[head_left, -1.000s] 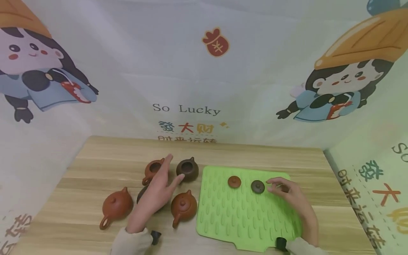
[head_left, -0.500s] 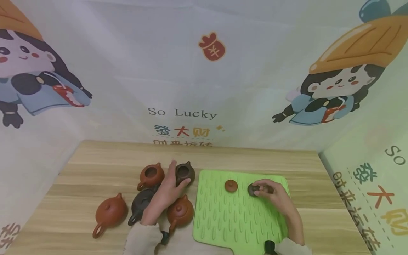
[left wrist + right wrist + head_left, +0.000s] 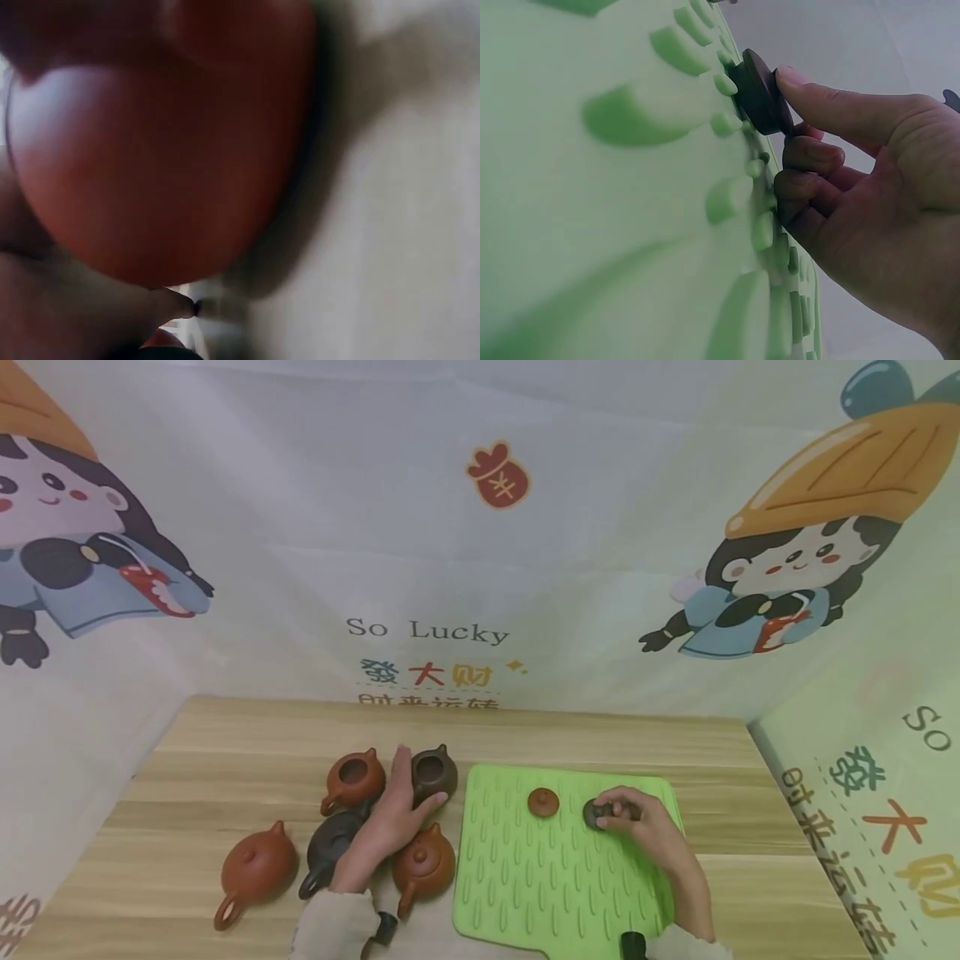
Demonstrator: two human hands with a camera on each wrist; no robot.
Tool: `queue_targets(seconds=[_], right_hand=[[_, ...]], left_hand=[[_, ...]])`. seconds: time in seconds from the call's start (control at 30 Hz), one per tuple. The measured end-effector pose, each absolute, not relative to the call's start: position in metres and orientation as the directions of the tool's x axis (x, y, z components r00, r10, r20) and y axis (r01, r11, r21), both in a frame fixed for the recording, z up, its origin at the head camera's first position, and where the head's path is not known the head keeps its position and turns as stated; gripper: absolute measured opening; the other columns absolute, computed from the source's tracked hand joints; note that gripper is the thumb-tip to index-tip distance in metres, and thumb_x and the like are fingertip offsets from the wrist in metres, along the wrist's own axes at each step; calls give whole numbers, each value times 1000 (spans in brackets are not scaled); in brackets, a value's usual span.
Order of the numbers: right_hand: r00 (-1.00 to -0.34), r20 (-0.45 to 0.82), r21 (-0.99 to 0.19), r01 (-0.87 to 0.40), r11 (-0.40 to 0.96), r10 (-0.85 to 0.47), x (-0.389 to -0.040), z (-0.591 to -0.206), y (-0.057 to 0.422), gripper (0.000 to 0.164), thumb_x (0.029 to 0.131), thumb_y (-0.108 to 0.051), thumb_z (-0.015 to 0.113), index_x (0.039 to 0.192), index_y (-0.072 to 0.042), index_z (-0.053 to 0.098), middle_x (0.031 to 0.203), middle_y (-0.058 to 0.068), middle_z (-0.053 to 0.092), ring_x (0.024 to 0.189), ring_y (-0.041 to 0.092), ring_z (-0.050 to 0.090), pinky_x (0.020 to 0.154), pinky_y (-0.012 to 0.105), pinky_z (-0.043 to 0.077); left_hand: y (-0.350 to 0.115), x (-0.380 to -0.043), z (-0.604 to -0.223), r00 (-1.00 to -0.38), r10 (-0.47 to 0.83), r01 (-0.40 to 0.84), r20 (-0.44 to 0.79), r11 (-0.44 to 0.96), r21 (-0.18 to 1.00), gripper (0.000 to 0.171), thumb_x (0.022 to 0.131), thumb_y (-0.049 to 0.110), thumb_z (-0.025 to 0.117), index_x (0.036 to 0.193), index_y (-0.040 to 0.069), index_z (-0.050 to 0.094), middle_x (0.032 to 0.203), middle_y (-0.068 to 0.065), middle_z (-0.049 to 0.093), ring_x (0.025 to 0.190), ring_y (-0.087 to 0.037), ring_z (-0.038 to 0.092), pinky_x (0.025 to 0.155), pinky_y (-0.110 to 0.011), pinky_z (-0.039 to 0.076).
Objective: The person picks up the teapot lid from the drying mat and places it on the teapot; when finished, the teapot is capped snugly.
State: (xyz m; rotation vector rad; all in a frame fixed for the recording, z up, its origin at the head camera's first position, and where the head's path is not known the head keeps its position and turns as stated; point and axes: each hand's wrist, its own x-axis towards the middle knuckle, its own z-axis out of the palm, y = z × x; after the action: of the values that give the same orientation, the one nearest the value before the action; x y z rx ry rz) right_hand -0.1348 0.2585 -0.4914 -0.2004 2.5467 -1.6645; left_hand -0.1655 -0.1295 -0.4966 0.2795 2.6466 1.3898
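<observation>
My right hand (image 3: 643, 820) pinches the knob of a dark teapot lid (image 3: 761, 91). The lid sits on the green ridged mat (image 3: 517, 893), its rim tipped toward the camera in the right wrist view. A reddish-brown lid (image 3: 543, 802) lies left of it on the mat. My left hand (image 3: 390, 827) holds a dark, lidless teapot (image 3: 435, 774), fingers along its left side and thumb across its front. Below that hand stands a lidded reddish-brown teapot (image 3: 424, 863), whose round body fills much of the left wrist view.
Left of my left hand stand a lidless reddish-brown teapot (image 3: 351, 777), a dark lidded teapot (image 3: 327, 847) and a reddish-brown lidded teapot (image 3: 258, 864). They rest on the wooden table (image 3: 150, 835). A printed cloth (image 3: 300, 543) hangs behind the table.
My right hand has moved left onto the dark lid and taken its knob. My left hand has settled round the dark lidless teapot. The head view has shifted slightly.
</observation>
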Motion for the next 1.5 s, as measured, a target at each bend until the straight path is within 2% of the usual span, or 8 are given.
queue_targets(seconds=[0.17, 0.3, 0.47, 0.6, 0.83, 1.07, 1.5], right_hand=[[-989, -6, -909, -57, 414, -149, -133, -493, 257, 23, 95, 2, 81, 116, 7, 75, 93, 4, 52, 80, 10, 47, 72, 24, 45], [-989, 7, -902, -69, 427, -145, -132, -492, 257, 21, 95, 2, 80, 115, 6, 75, 92, 4, 51, 80, 11, 46, 72, 24, 44], [-989, 12, -901, -75, 428, -149, -133, -491, 257, 21, 95, 3, 80, 115, 7, 75, 92, 4, 51, 80, 10, 45, 72, 24, 43], [-990, 25, -893, -84, 443, -139, -134, -490, 256, 20, 94, 3, 81, 113, 7, 76, 92, 4, 52, 81, 9, 46, 72, 23, 44], [-992, 58, -878, -103, 467, -111, -134, -488, 255, 18, 93, 4, 82, 110, 6, 78, 93, 5, 56, 83, 10, 47, 73, 23, 44], [-989, 104, -870, -142, 473, -106, -132, -486, 252, 17, 93, 5, 83, 109, 4, 78, 93, 4, 56, 81, 8, 47, 71, 23, 44], [-999, 14, -883, -31, 469, -39, -132, -469, 239, 20, 93, 3, 84, 111, 5, 77, 92, 4, 60, 81, 11, 51, 74, 23, 47]], left_hand=[[-127, -162, -506, -978, 205, 152, 49, 523, 839, 105, 110, 35, 70, 168, -17, 0, 176, -42, -8, 164, -60, -2, 129, -75, 14], [-123, -164, -506, -982, 171, 157, 82, 487, 859, 104, 108, 29, 72, 168, -17, 0, 176, -41, -11, 164, -59, -5, 129, -75, 14], [-123, -168, -512, -983, 166, 154, 82, 495, 855, 99, 110, 24, 68, 169, -16, -1, 177, -38, -13, 166, -56, -8, 130, -73, 13], [-124, -168, -514, -979, 178, 172, 95, 487, 856, 92, 112, 28, 64, 168, -17, 6, 177, -39, -10, 165, -58, -6, 129, -75, 14], [-123, -168, -505, -981, 188, 136, 51, 469, 872, 80, 112, 14, 63, 166, -19, 13, 177, -40, -11, 165, -58, -8, 130, -75, 13], [-124, -168, -504, -980, 195, 129, 38, 481, 867, 75, 113, 11, 61, 165, -19, 16, 177, -40, -10, 165, -59, -6, 130, -74, 15], [-124, -168, -507, -977, 202, 155, 68, 451, 879, 80, 111, 15, 64, 165, -19, 15, 176, -40, -10, 163, -60, -7, 128, -77, 13]])
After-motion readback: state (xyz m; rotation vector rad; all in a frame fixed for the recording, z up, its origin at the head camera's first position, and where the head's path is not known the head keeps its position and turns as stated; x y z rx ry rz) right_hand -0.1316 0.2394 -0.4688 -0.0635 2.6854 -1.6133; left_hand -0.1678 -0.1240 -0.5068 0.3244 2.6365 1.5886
